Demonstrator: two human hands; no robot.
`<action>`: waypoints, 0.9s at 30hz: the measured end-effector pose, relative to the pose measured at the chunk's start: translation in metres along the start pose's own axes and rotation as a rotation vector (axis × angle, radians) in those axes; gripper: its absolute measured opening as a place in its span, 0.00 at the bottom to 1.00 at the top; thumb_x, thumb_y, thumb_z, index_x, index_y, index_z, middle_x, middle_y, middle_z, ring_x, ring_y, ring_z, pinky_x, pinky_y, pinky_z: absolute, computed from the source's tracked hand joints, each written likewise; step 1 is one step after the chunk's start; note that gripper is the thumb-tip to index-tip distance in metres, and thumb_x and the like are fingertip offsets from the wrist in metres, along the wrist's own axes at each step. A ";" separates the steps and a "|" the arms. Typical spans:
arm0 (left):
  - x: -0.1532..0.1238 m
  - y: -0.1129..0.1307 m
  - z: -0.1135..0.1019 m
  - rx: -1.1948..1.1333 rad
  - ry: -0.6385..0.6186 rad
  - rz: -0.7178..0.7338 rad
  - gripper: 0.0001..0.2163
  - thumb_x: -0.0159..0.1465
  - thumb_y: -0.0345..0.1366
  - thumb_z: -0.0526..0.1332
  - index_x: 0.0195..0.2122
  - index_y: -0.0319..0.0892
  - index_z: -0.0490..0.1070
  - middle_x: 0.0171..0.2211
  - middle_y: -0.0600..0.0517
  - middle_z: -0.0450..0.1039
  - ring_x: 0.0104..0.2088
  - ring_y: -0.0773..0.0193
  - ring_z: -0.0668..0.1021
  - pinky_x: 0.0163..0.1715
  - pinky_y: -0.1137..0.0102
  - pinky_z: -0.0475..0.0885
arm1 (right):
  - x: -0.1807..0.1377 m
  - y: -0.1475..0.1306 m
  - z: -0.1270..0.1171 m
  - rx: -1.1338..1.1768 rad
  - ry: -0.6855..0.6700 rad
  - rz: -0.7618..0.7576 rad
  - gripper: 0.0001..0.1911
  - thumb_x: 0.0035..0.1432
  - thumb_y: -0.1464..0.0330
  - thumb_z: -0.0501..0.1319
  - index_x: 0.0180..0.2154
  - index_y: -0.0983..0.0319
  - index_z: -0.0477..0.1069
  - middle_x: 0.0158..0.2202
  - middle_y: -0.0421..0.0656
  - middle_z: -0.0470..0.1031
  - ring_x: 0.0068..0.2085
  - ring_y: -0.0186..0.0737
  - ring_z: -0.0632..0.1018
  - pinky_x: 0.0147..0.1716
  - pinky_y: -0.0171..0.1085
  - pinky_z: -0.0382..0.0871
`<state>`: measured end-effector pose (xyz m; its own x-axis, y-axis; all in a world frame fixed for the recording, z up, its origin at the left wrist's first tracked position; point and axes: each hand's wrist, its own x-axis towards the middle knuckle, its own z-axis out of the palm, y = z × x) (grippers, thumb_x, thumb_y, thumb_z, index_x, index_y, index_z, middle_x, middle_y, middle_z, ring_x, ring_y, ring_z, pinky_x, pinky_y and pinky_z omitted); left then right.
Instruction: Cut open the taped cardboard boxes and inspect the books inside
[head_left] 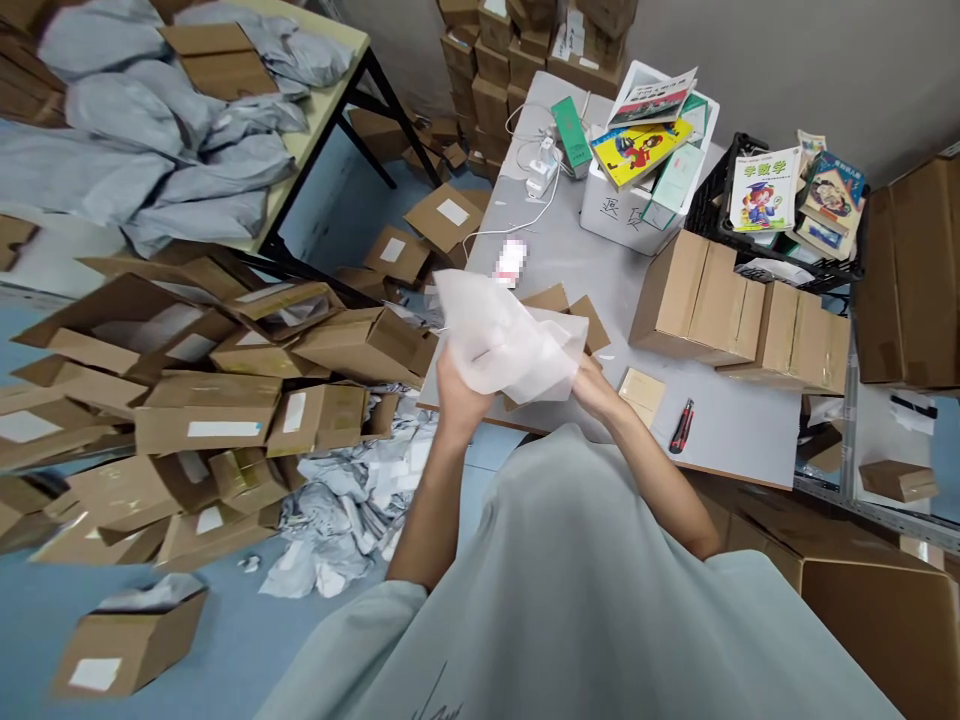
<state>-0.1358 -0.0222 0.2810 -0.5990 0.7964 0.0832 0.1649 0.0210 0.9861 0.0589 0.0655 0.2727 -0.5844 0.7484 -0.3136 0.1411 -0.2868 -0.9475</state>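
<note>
Both my hands hold a crumpled white plastic bag (pixel 510 335) above the near edge of the grey table (pixel 592 270). My left hand (pixel 459 385) is closed on the bag's lower left part. My right hand (pixel 596 385) grips its right side, fingers pinched. Behind the bag an open cardboard box (pixel 577 305) lies on the table, mostly hidden. A small flat cardboard piece (pixel 642 393) and a red and black utility knife (pixel 682 425) lie just right of my right hand.
Closed cardboard boxes (pixel 739 310) stand at the table's right. A white box of books (pixel 645 170) and a black crate (pixel 787 210) stand at the back. Many opened boxes (pixel 217 400) and grey mailer bags (pixel 345 520) litter the blue floor on the left.
</note>
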 end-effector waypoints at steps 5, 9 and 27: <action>0.010 -0.043 0.016 0.603 -0.407 0.084 0.18 0.66 0.25 0.63 0.53 0.47 0.84 0.52 0.46 0.80 0.52 0.50 0.83 0.54 0.63 0.78 | 0.021 0.021 -0.005 -0.097 0.229 0.066 0.44 0.72 0.43 0.61 0.79 0.55 0.59 0.68 0.53 0.76 0.60 0.54 0.83 0.60 0.55 0.81; 0.022 -0.073 0.039 0.844 -0.706 -0.053 0.25 0.64 0.20 0.60 0.59 0.43 0.83 0.57 0.37 0.81 0.58 0.41 0.83 0.57 0.57 0.76 | 0.011 0.042 -0.008 -0.535 0.136 -0.056 0.53 0.61 0.53 0.78 0.80 0.50 0.59 0.79 0.55 0.60 0.74 0.62 0.72 0.70 0.58 0.71; 0.009 -0.084 0.019 0.649 -0.858 0.002 0.21 0.71 0.35 0.65 0.65 0.43 0.78 0.63 0.37 0.80 0.65 0.39 0.80 0.68 0.46 0.74 | 0.053 0.055 -0.009 -0.914 0.084 0.070 0.24 0.74 0.67 0.64 0.68 0.60 0.76 0.71 0.53 0.77 0.71 0.52 0.76 0.71 0.48 0.70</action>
<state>-0.1399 -0.0052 0.1960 0.1105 0.9497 -0.2930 0.7011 0.1345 0.7003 0.0432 0.0948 0.2031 -0.4960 0.7984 -0.3413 0.7711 0.2243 -0.5959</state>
